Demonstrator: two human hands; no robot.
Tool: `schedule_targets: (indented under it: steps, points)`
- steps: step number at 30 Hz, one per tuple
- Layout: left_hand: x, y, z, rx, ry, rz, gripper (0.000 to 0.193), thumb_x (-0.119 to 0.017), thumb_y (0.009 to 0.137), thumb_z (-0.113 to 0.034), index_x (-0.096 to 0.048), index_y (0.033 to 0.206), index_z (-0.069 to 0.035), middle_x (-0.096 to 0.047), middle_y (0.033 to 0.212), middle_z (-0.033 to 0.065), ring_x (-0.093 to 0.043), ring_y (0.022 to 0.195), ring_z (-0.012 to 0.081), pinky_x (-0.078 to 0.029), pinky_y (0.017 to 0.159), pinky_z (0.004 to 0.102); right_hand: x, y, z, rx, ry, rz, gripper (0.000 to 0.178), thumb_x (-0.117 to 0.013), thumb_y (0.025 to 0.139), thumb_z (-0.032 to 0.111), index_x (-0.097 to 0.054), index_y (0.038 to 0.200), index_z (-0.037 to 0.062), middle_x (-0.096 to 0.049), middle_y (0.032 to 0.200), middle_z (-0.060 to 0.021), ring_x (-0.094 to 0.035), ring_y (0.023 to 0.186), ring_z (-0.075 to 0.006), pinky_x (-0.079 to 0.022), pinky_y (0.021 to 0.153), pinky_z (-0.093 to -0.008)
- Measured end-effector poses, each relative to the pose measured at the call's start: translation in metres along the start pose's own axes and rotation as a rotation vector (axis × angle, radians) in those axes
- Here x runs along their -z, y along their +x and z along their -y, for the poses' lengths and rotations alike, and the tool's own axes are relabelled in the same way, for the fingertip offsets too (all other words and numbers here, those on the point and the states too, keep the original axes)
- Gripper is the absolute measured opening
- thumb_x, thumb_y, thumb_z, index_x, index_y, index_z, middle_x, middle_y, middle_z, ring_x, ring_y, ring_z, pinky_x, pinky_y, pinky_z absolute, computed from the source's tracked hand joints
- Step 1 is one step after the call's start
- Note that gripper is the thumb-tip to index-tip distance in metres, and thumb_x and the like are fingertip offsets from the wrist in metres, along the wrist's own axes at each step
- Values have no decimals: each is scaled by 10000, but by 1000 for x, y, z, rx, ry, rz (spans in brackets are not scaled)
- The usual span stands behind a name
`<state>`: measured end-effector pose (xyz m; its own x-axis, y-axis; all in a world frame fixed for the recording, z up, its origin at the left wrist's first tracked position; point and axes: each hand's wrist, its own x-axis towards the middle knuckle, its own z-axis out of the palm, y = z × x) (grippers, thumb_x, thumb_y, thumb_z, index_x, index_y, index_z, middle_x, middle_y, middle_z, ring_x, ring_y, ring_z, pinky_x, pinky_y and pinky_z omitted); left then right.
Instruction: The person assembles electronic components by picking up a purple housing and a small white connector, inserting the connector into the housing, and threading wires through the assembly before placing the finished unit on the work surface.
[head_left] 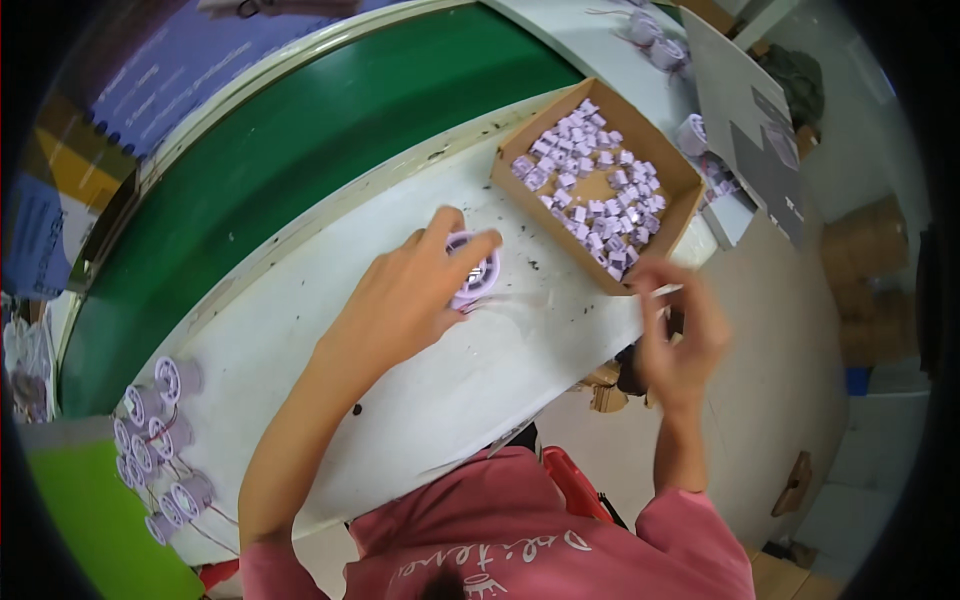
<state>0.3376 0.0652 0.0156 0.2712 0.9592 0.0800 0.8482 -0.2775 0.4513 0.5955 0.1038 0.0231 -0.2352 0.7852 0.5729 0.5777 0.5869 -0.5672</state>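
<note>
My left hand (405, 290) is closed around a lilac round plastic housing (487, 278) on the white worktable (430, 400). Metallic-looking parts show inside the housing's ring, and thin reddish wires come out by its lower side. Just off the near corner of a cardboard box (520, 205), my right hand (688, 335) is raised with bent fingers. Motion smears it, and whether a small piece is between the fingertips cannot be made out. Many small lilac plastic parts (610, 215) lie loose inside the box.
Several similar lilac housings with wires (165, 435) stand at the table's left end. A green conveyor belt (300, 130) runs along the far side. More housings (655, 45) sit at the back right, near a grey-white panel (745, 120). Cardboard boxes (865, 240) stand farther right.
</note>
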Motion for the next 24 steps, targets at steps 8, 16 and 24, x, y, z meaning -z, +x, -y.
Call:
schedule_targets:
  steps: [8, 16, 24]
  points:
    - [-7, -28, 19, 300, -77, -327, 681, -904, 583, -267, -465, 1047, -31, -507, 1003, 195, -618, 783, 390, -514, 633, 448, -102, -28, 45, 264, 176, 411, 438, -757, 705, 25, -609, 1117, 46, -562, 1181, -144, -583, 981, -330, -508, 803, -407]
    - [18, -86, 32, 342, -53, -155, 559, -871, 582, -286, -562, 976, -37, -576, 861, 141, -620, 742, 349, -496, 635, 420, -126, -28, 64, 281, 267, 388, 322, -757, 723, 47, -633, 1020, 37, -641, 921, -82, -601, 832, -259, -498, 709, -361]
    - [25, -173, 2, 693, 255, -209, 467, -829, 621, -298, -568, 915, -47, -587, 795, 108, -633, 667, 300, -478, 536, 391, -132, -43, 117, 430, 204, 640, 269, -717, 734, 53, -637, 991, 55, -586, 1020, -125, -541, 954, -289, -473, 744, -392]
